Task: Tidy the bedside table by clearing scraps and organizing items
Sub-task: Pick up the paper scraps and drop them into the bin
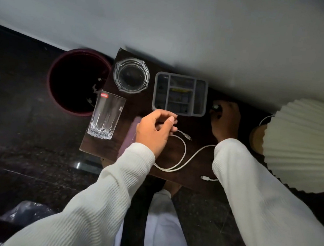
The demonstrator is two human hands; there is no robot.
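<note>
Where wall meets floor, dark table (101,142)

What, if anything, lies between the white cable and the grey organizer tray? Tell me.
Nothing visible does. The left hand pinches the white cable just in front of the grey organizer tray; only bare dark tabletop lies between them.

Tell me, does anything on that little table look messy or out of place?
Mainly the white cable: it sprawls in loose loops across the table, one plug near the front edge. The left hand pinches its other end. The glass and ashtray stand upright, nothing spilled.
</note>
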